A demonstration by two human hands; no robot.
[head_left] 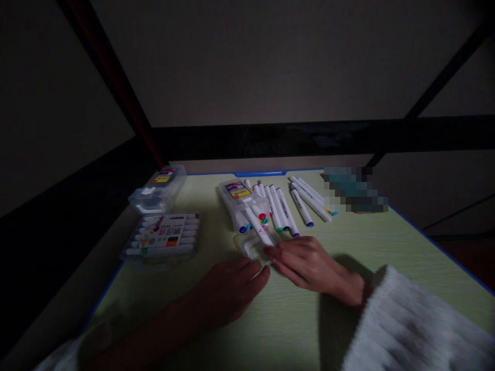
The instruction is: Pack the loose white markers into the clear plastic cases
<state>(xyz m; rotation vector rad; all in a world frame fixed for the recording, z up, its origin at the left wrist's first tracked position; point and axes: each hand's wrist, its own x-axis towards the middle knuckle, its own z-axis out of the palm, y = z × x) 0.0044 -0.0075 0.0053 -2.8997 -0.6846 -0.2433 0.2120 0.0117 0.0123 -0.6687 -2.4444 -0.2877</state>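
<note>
A clear plastic marker case (232, 206) lies on the table with its end flap folded open toward me. Inside it are several markers, their blue, red and green ends showing at the opening. My right hand (305, 260) pinches one end of a white marker (257, 225); the marker's far end reaches into the case's opening. My left hand (234, 286) is curled at the front edge of the clear flap (251, 247), fingers and thumb close together around it. Loose white markers (284, 208) lie just right of the case.
More loose markers (311, 198) lie farther right, beside a blurred-out greenish object (356, 190). At the left stand a clear case (170, 188) and a flat case filled with markers (164, 237). The pale green table (386, 247) has a blue edge; a wall rises behind it.
</note>
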